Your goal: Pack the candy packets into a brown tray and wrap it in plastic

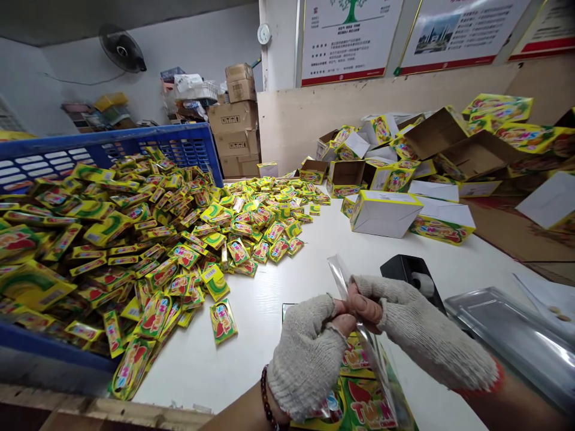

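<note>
My left hand (309,353), in a grey knit glove with bare fingertips, pinches the edge of a clear plastic piece (340,272). My right hand (381,302), gloved the same way, grips this thin, shiny plastic just beside it, and the fingers of both hands meet. The plastic slants down toward me over a yellow and green display box (366,398) with colourful printed packs. My left hand and the plastic partly hide that box. A single small yellow candy pack (223,321) lies on the white table left of my hands.
A blue crate (173,143) spills a heap of small packs (179,239) at left. A black tape dispenser (406,272) stands beyond my right hand. Clear plastic trays (503,323) lie at right. Display boxes (386,212) pile up at the back of the white table (184,371).
</note>
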### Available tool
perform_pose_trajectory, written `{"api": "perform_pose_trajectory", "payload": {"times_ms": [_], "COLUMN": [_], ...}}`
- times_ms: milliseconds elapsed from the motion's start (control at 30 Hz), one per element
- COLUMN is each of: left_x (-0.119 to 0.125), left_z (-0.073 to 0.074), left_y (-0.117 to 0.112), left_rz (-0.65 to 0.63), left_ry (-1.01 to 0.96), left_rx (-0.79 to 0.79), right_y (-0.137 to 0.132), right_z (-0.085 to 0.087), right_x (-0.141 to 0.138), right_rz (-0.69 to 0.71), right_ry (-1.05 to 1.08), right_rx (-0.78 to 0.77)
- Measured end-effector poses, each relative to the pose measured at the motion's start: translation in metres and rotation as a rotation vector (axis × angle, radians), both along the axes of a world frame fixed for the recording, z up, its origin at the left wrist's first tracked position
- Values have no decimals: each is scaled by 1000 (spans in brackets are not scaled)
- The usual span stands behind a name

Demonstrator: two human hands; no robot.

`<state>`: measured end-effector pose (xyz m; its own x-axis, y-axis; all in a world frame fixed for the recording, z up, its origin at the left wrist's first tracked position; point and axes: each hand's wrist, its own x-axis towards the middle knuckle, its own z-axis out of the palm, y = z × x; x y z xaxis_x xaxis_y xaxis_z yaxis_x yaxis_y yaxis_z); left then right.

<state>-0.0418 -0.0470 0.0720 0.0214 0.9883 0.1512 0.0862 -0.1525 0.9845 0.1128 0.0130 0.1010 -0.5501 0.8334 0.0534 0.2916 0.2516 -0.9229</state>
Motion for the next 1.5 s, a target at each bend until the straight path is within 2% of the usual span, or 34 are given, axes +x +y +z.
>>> {"api": "perform_pose_trajectory", "payload": {"times_ms": [133, 267, 400, 867, 1100, 1500], "left_x": [0, 0, -1, -6, -2, 1], "left_z": [1, 3, 3, 2, 5, 6], "left_y": [1, 0, 0, 3, 1, 2], "left_rz": [-17, -47, -11, -72, -76, -69], "left_ry": [-90, -196, -159, -181, -95, -77], "left_rx": [4, -33, -33, -31, -58, -62], "right_y": [0, -2, -4, -3, -4, -3], "right_z": [1, -1, -2, -5, 2, -1], "right_x": [-3, -3, -2, -2, 2, 5], "right_rz": [-13, 1, 11, -61, -23, -32], "right_ry": [-18, -19, 8, -58, -17, -20], "right_rx": [7, -51, -79, 78, 57, 39]}}
